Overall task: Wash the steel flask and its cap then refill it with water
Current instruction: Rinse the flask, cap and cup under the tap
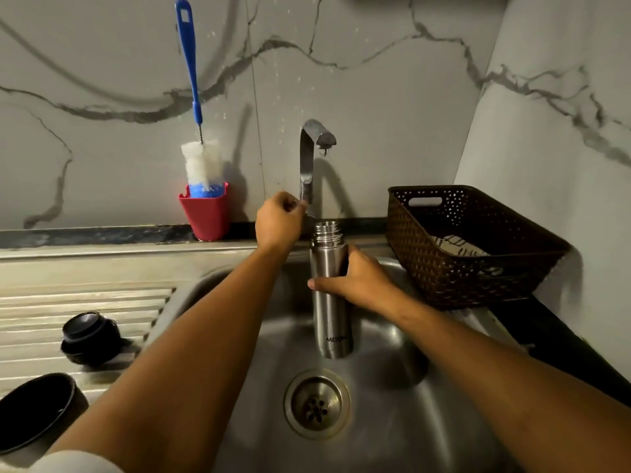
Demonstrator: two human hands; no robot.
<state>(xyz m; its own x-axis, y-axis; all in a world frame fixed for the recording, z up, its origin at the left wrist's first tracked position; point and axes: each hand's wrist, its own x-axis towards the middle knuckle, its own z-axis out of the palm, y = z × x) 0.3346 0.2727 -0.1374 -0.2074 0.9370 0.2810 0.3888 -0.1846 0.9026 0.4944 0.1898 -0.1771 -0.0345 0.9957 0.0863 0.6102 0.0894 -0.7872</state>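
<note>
Over the sink [403,414], right hand [358,283] grips uncapped flask [329,322] below tap [307,155], left hand [278,221] curls round tap: rinse step, water needs turning on next.

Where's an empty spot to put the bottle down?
The ribbed drainboard is bare between the back ledge and the black cap. The sink floor around the drain is bare too. The basket crowds the right side.

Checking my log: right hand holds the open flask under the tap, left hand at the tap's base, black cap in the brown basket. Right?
No. The head view shows the black cap on the ribbed drainboard left of the sink, not in the basket.
</note>
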